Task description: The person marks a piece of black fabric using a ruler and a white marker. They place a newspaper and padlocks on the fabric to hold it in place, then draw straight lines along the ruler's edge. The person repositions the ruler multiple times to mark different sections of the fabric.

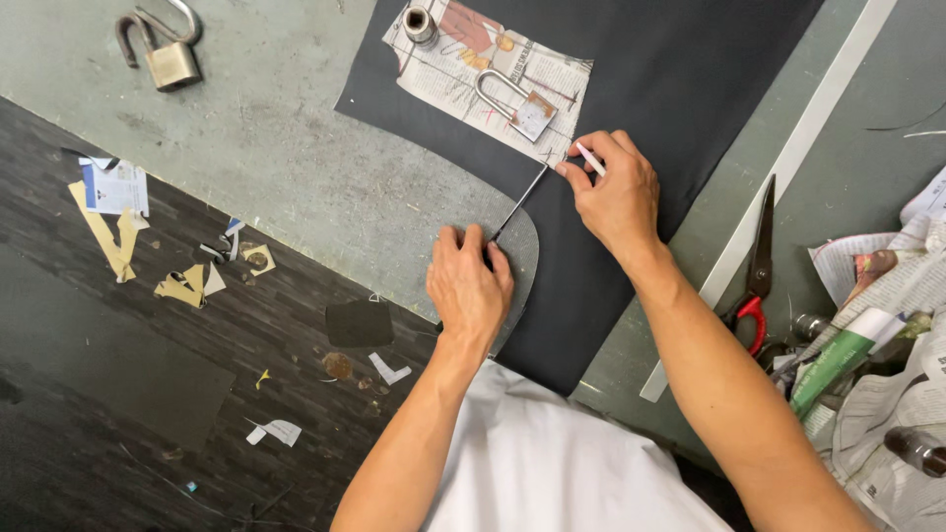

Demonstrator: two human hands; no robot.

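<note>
Nearest the camera is the person's white shirt (552, 463), with both bare forearms reaching away from it over the counter (296, 167); the left hand (469, 286) lies palm down, fingers together and flat, pressing a grey curved template (520, 258) onto a dark sheet (650, 79) at the sheet's near edge; the sheet lies across the grey counter top and runs to the far edge of the view; the right hand (616, 192) is just beyond, closed in a pinch around a small white piece of chalk (590, 158), its fingertips at the sheet close to the corner of a newspaper pattern (473, 69); a thin straight line runs between the two hands along the template's edge, and I cannot tell whether it is a tool or a drawn mark; to the left, the dark floor (118, 374) below the counter is strewn with paper scraps (182, 286) and one dark offcut (360, 323); to the right lie red-handled scissors (757, 271) beside a long white ruler (788, 167), with crumpled newspapers (887, 394) near them; farther off, a padlock (517, 106) and a small metal spool (420, 24) rest on the newspaper pattern; a second padlock (163, 49) sits on the bare counter at the far left.
</note>
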